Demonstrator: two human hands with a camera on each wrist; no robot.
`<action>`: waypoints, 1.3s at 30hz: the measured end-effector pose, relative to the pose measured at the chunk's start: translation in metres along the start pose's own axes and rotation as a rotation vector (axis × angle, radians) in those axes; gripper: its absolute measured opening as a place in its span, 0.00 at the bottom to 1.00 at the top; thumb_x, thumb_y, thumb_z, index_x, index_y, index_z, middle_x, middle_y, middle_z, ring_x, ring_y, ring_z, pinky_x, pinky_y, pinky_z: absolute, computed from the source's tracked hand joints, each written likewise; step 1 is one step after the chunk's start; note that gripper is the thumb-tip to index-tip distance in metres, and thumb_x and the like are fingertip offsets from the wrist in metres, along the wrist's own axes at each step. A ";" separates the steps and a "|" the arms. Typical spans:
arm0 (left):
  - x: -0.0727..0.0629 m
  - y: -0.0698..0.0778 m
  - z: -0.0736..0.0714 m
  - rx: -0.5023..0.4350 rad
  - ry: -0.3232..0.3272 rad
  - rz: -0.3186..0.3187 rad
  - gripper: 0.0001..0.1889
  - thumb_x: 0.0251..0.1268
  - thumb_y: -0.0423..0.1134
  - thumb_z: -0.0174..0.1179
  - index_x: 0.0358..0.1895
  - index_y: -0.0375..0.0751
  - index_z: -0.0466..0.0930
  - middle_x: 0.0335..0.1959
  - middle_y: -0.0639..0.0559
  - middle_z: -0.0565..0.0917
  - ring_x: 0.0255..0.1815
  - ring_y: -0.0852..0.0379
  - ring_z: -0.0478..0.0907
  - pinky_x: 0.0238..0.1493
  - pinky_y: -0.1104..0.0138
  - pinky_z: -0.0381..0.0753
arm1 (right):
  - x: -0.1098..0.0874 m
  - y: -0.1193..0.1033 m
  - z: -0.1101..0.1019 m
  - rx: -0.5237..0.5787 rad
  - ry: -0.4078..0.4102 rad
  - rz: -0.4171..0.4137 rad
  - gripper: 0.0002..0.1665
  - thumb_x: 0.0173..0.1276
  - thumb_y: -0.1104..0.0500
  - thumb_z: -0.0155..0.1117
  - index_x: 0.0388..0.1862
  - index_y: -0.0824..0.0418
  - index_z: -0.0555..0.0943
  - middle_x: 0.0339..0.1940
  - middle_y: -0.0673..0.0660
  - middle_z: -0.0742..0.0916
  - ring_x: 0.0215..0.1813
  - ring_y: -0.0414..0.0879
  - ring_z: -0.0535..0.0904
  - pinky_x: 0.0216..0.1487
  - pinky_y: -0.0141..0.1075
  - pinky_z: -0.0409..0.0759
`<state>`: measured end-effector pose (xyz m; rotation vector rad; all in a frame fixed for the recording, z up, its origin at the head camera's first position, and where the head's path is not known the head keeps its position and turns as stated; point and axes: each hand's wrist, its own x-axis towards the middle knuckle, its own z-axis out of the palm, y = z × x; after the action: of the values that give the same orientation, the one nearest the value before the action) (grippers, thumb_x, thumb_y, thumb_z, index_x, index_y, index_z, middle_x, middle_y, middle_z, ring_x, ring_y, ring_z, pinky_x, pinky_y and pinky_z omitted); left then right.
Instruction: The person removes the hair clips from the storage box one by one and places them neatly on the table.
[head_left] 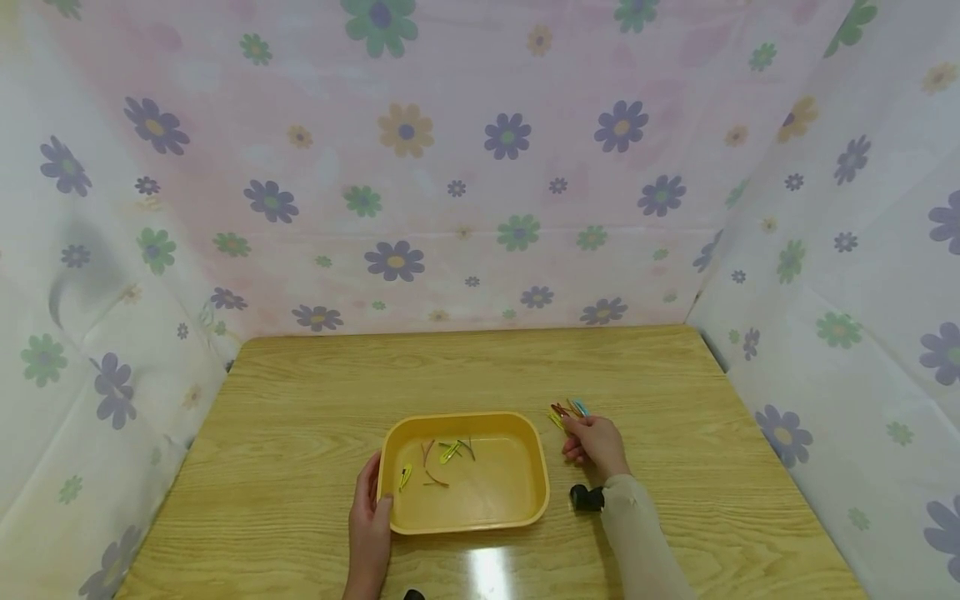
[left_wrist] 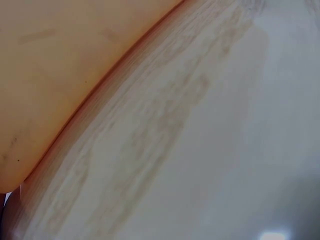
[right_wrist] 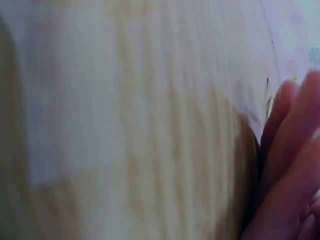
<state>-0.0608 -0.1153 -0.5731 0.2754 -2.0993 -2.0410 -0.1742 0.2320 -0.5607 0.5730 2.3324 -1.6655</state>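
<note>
In the head view a shallow yellow plastic tray (head_left: 480, 527) stands on the wooden table. My left hand (head_left: 369, 525) grips its left rim, with the thumb over the edge and the fingers along the outside. Inside lie yellow snap hair clips (head_left: 450, 452) and several thin pins (head_left: 437, 478), reddish and dark. To the right of the tray my right hand (head_left: 597, 443) reaches to a small pile of hair clips (head_left: 558, 412), red, yellow and blue. Its thumb and forefinger are at the pile, the other fingers curled below. Whether a clip is pinched is hidden.
The wood-grain table (head_left: 315, 383) extends around the tray. A flowered cloth (head_left: 465, 200) hangs behind it and along both sides. A black wrist camera (head_left: 587, 498) sits at the right wrist, beside the tray's right side.
</note>
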 end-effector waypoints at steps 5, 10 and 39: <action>0.000 0.001 0.000 0.003 -0.001 -0.005 0.31 0.59 0.23 0.41 0.65 0.54 0.58 0.63 0.59 0.61 0.64 0.62 0.58 0.52 0.79 0.65 | -0.004 0.001 0.000 0.040 0.014 0.006 0.22 0.62 0.48 0.55 0.32 0.68 0.76 0.16 0.58 0.82 0.17 0.46 0.78 0.17 0.34 0.76; 0.000 0.000 0.000 0.015 0.008 -0.005 0.31 0.59 0.23 0.41 0.65 0.53 0.58 0.63 0.58 0.62 0.63 0.62 0.58 0.51 0.80 0.66 | -0.008 0.004 0.001 0.092 0.045 -0.004 0.20 0.64 0.50 0.53 0.31 0.69 0.74 0.16 0.58 0.81 0.17 0.45 0.78 0.17 0.32 0.75; -0.005 0.022 0.001 0.016 -0.011 -0.013 0.31 0.57 0.21 0.41 0.66 0.46 0.57 0.63 0.56 0.62 0.63 0.60 0.58 0.53 0.79 0.65 | -0.030 0.002 0.007 0.179 0.030 -0.065 0.18 0.67 0.54 0.49 0.43 0.69 0.74 0.24 0.59 0.80 0.22 0.45 0.76 0.21 0.33 0.76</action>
<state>-0.0558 -0.1121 -0.5512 0.2813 -2.1269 -2.0385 -0.1461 0.2205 -0.5531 0.5634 2.2593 -1.9218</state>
